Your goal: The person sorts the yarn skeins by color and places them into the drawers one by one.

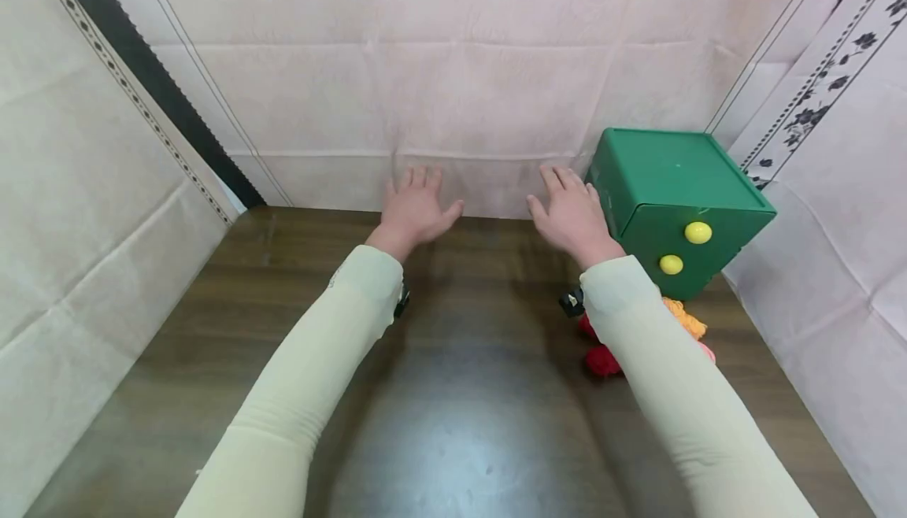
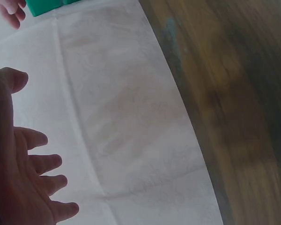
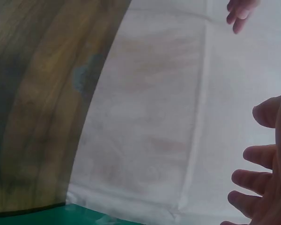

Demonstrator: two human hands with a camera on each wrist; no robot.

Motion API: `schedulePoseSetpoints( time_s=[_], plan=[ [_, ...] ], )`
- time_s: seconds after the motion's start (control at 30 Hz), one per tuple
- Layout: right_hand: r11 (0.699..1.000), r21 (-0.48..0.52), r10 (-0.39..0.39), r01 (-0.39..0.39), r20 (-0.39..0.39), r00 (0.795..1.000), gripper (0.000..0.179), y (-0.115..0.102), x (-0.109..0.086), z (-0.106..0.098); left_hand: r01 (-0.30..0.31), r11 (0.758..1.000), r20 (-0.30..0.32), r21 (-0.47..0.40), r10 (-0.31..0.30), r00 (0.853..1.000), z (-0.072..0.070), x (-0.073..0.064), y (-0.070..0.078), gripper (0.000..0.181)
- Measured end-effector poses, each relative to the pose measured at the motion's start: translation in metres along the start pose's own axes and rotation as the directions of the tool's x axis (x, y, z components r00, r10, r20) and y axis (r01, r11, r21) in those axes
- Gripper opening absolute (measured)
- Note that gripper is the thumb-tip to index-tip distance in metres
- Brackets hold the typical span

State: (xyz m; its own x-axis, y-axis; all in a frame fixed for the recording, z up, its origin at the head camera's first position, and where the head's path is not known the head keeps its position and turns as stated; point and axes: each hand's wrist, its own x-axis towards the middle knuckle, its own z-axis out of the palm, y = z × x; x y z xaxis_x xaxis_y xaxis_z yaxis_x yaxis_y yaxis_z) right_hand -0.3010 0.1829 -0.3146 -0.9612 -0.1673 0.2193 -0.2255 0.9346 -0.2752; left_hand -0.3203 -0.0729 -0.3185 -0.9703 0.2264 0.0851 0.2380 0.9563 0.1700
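Note:
My left hand [image 1: 414,209] reaches out over the far edge of the wooden table, fingers spread and thumb out, holding nothing. To its right, my right hand [image 1: 570,211] is stretched forward the same way and is bare of any object. Just beside the right hand stands a green box [image 1: 683,172] with two yellow knobs [image 1: 697,233] on its front. In the left wrist view the left hand [image 2: 28,178] shows straight, parted fingers before the white cloth. The right wrist view has the right hand [image 3: 262,173] with its fingers likewise apart.
Red yarn-like pieces [image 1: 602,360] and an orange one [image 1: 685,319] lie under the right forearm, partly hidden, in front of the box. White cloth [image 1: 453,93] hangs behind the table [image 1: 453,392] and along both sides.

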Motion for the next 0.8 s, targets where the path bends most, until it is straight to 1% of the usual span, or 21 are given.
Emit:
schedulePoseSetpoints(
  time_s=[0.2,0.3,0.43,0.63,0.8],
  plan=[
    [0.998,0.055,-0.038,0.041,-0.051,0.998,0.064,-0.005,-0.006,-0.011,-0.035,0.999,-0.016,-0.031,0.034,0.999,-0.001,-0.001,0.008,0.081],
    [0.997,0.058,-0.051,0.055,-0.069,0.996,0.064,-0.007,-0.009,-0.014,-0.057,0.997,-0.025,-0.054,0.055,0.998,-0.001,-0.002,0.013,0.081],
    [0.996,0.052,-0.067,0.071,-0.086,0.994,0.064,-0.008,-0.012,-0.017,-0.066,0.995,-0.036,-0.069,0.064,0.997,0.0,-0.005,0.019,0.079],
    [0.996,0.063,-0.058,0.064,-0.094,0.994,0.065,-0.008,-0.014,-0.025,-0.085,0.993,-0.019,-0.083,0.083,0.996,-0.001,-0.006,0.028,0.08],
    [0.995,0.071,-0.056,0.063,-0.107,0.993,0.065,-0.005,-0.015,-0.038,-0.096,0.992,-0.017,-0.081,0.095,0.995,-0.001,-0.003,0.035,0.08]
  ],
)
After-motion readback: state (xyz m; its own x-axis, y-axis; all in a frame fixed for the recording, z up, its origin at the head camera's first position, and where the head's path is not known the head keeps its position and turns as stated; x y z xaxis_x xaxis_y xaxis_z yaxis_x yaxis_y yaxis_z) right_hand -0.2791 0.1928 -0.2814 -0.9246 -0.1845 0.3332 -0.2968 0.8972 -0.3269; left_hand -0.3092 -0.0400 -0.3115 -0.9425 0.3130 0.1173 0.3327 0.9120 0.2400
